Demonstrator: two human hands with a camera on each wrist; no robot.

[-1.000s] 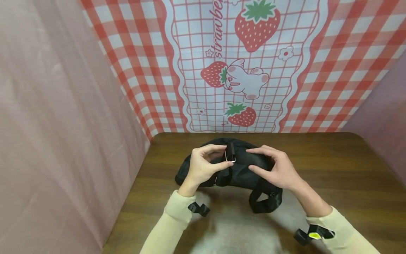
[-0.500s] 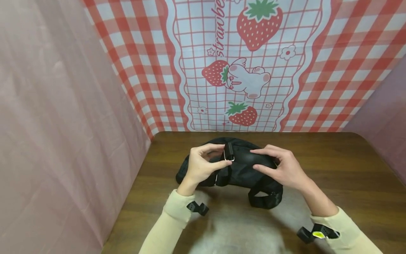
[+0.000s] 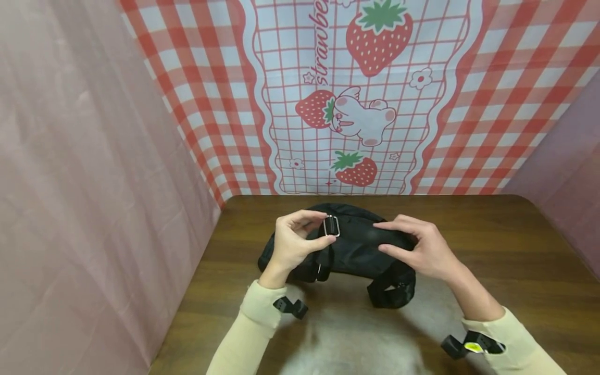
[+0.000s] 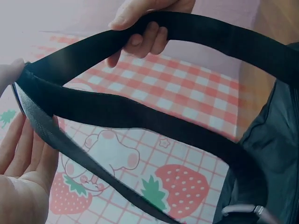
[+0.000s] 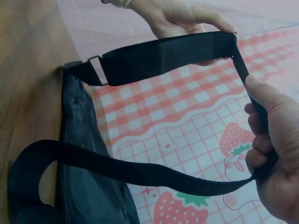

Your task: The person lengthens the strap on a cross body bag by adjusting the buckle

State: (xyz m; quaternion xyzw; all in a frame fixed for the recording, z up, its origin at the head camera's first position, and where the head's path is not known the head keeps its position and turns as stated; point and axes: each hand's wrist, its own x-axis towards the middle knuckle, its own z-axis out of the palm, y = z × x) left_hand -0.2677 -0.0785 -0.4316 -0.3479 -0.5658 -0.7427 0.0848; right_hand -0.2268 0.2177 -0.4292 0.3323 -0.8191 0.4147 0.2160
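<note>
A black bag (image 3: 361, 245) with a curved top lies on the table, its webbing strap (image 4: 107, 109) raised in loops. My left hand (image 3: 292, 245) pinches the metal strap slider (image 3: 332, 226) between thumb and fingertips, its frame facing the head camera. Farther right, my right hand (image 3: 422, 247) grips another stretch of the strap; in the right wrist view, the thumb presses on the webbing (image 5: 256, 107) and the fingers curl behind it. A second metal buckle (image 5: 98, 70) sits on the strap nearer the bag. One strap loop (image 3: 394, 291) hangs at the bag's lower right.
The brown wooden table (image 3: 492, 250) spreads around the bag. Behind it hangs a red-and-white checked cloth (image 3: 206, 78) with strawberries. A pink curtain (image 3: 94, 182) borders the left side. Black wrist cameras (image 3: 291, 307) sit on both sleeves.
My left hand has shifted slightly left and the slider has turned to show its full frame. My right hand has moved a little to the right, widening the gap between the hands.
</note>
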